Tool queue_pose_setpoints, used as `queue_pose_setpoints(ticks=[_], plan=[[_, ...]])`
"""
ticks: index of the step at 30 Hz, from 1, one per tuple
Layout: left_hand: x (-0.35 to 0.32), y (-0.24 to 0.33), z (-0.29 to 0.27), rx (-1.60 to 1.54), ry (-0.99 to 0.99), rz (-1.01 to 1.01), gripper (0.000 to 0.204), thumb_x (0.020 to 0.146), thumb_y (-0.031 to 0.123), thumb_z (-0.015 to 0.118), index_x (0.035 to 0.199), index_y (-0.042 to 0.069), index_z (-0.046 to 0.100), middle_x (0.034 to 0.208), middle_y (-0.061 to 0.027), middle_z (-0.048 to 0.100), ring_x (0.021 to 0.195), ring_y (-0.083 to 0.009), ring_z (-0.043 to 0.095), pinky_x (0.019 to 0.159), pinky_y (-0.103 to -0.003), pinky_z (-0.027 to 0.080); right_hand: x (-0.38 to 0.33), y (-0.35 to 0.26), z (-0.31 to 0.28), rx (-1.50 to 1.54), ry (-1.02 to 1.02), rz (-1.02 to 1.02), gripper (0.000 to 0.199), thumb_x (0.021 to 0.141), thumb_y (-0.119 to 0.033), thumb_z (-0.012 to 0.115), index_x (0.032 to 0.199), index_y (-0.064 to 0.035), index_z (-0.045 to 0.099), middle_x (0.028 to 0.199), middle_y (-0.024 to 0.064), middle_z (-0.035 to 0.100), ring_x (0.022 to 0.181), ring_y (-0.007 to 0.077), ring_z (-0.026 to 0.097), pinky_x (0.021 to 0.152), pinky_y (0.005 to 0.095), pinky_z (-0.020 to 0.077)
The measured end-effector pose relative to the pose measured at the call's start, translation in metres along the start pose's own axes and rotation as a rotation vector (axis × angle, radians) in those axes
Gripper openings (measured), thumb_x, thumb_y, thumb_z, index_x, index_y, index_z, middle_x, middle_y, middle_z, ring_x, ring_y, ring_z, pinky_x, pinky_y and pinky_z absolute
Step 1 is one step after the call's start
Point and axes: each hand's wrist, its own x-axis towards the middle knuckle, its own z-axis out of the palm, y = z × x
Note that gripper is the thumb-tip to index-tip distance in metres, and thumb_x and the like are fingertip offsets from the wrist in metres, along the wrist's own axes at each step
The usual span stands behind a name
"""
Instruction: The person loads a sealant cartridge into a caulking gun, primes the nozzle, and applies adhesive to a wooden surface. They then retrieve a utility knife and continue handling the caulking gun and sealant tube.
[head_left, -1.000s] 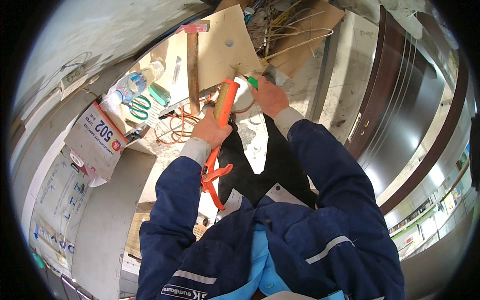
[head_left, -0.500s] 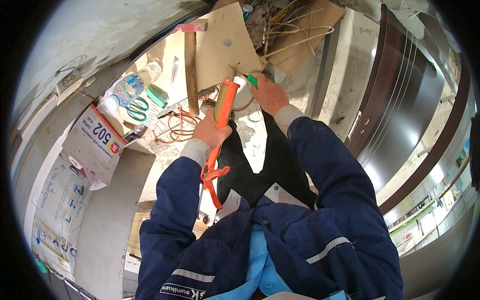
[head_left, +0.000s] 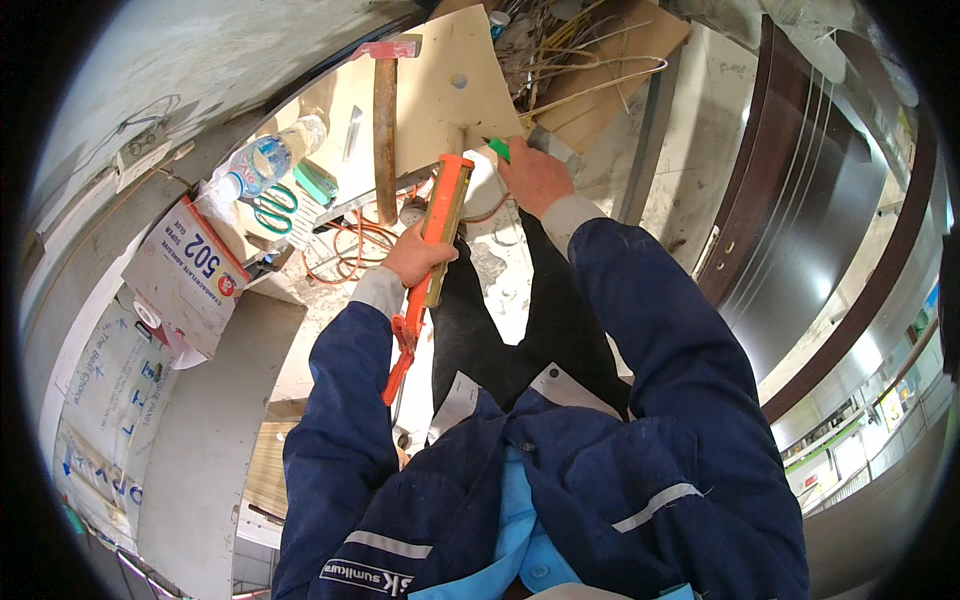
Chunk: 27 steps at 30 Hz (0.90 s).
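My left hand [head_left: 413, 258] is wrapped round the barrel of an orange caulking gun [head_left: 447, 205], whose front end points away from me and whose trigger [head_left: 402, 340] hangs near my left sleeve. Close to that front end, on its right, my right hand [head_left: 540, 182] grips a green-handled knife [head_left: 499, 149]. Most of the handle is hidden in my fingers, and its thin tip points up and left over a beige board [head_left: 440, 90]. The knife and the gun look apart.
On the bench to the left lie a red-headed hammer [head_left: 385, 140], a plastic bottle [head_left: 262, 165], green-handled scissors [head_left: 273, 210] and a slim silver blade [head_left: 351, 133]. A white carton [head_left: 188, 280] stands beyond. Orange hose [head_left: 355, 248] coils below. Cane-like strips [head_left: 570, 60] lie at the back.
The caulking gun has turned in my left hand, its trigger end swinging left. My right hand has shifted slightly up and left with the knife.
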Motion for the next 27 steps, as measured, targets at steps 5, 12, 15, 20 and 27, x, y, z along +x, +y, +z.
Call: queue_pose_setpoints(ticks=[5,12,15,20,27], plan=[[0.003,-0.005,0.032,0.196,0.27,0.088,0.052,0.074,0.026,0.076,0.117,0.001,0.059,0.099,-0.0153,0.069,0.091,-0.0288,0.068,0.084,-0.038,0.053,0.0,-0.001,0.0,-0.023,-0.013,0.006,0.035,0.1,-0.036,0.051,0.111,-0.0032,0.051,0.092,0.0244,0.07,0.086,0.0444,0.068,0.075,0.0552,0.053],[0.005,-0.012,0.049,0.247,0.423,0.074,0.053,0.073,0.027,0.075,0.117,0.001,0.061,0.101,-0.0173,0.07,0.095,-0.0313,0.068,0.086,-0.039,0.052,-0.007,0.002,0.006,-0.044,0.0,-0.011,0.033,0.098,-0.034,0.054,0.109,-0.0026,0.052,0.093,0.0236,0.071,0.088,0.0423,0.07,0.076,0.0544,0.054],[0.008,-0.024,0.027,-0.032,0.202,0.083,0.048,0.071,0.022,0.077,0.112,0.001,0.062,0.095,-0.0097,0.068,0.086,-0.0209,0.065,0.081,-0.034,0.051,-0.009,0.003,0.007,-0.093,-0.043,0.017,0.033,0.098,-0.033,0.055,0.108,-0.0024,0.051,0.095,0.0239,0.071,0.09,0.0416,0.07,0.077,0.054,0.0545],[0.014,-0.039,0.011,-0.204,0.055,0.123,0.042,0.073,0.016,0.075,0.11,0.001,0.062,0.088,-0.004,0.063,0.079,-0.0144,0.06,0.073,-0.03,0.05,-0.01,0.008,0.012,-0.106,0.037,-0.038,0.03,0.098,-0.032,0.055,0.108,-0.004,0.05,0.092,0.0245,0.07,0.084,0.0435,0.068,0.075,0.0541,0.0534],[0.03,-0.053,0.003,-0.239,-0.073,0.081,0.046,0.074,0.017,0.074,0.114,0.001,0.06,0.091,-0.006,0.065,0.079,-0.0166,0.063,0.074,-0.031,0.051,-0.004,0.02,0.016,-0.195,-0.006,-0.03,0.035,0.097,-0.034,0.058,0.111,-0.0035,0.049,0.095,0.0239,0.07,0.089,0.043,0.07,0.076,0.0532,0.0556]])
